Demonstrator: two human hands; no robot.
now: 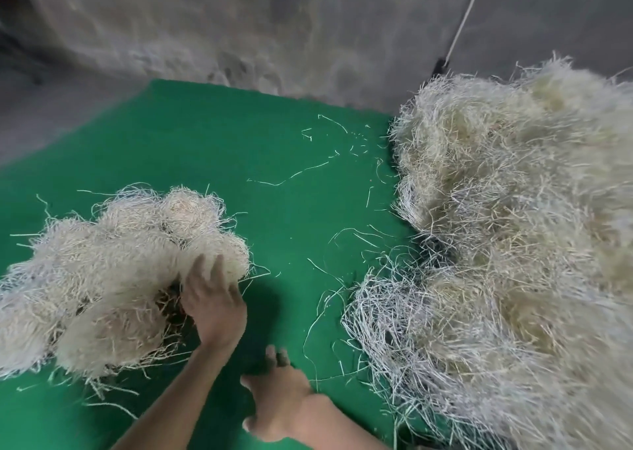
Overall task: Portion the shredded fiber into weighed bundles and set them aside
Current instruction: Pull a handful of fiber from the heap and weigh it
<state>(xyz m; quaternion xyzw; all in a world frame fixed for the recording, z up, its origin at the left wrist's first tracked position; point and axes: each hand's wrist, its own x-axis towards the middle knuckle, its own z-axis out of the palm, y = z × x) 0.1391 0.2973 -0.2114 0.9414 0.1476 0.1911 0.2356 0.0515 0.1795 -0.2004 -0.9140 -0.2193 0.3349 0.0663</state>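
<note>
Setting a bundle (219, 254) among those at lower left: left hand (214, 302) flat against it, fingers spread; right hand (281, 398) empty, unclenched. Seat it gently, avoiding tangles.

A green mat (212, 141) covers the floor in the middle of the view, and its surface looks smooth and a little felt-like. Its far edge runs at an angle and meets bare grey concrete floor (61, 107), which is dusty and marked with pale stains. Behind that floor stands a grey concrete wall (205, 21), rough and blotchy, with darker vertical bands in some places. At the upper right, 1 thin white rod or cord (467, 15) comes down in a slant along the wall. It ends at a small dark piece (440, 66), but I cannot tell what this piece is.
</note>
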